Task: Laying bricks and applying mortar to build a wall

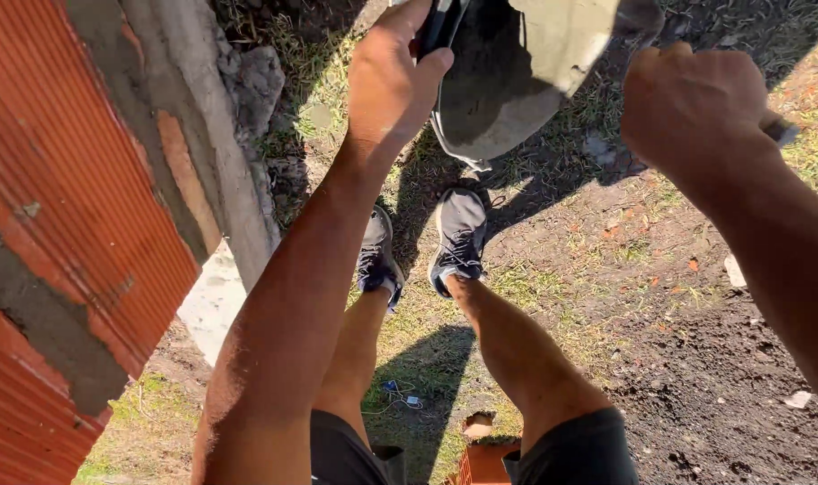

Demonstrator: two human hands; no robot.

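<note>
Gripping the mortar-caked bucket [517, 72] rim, left-hand fingers [431, 67] curl over it.

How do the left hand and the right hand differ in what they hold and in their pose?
The left hand grips the rim of a mortar-smeared bucket, thumb hooked over the edge; the right hand is a closed fist around a tool handle. The left hand is nearer the brick wall; the right hand is over bare soil. Both are raised above the shoes.
</note>
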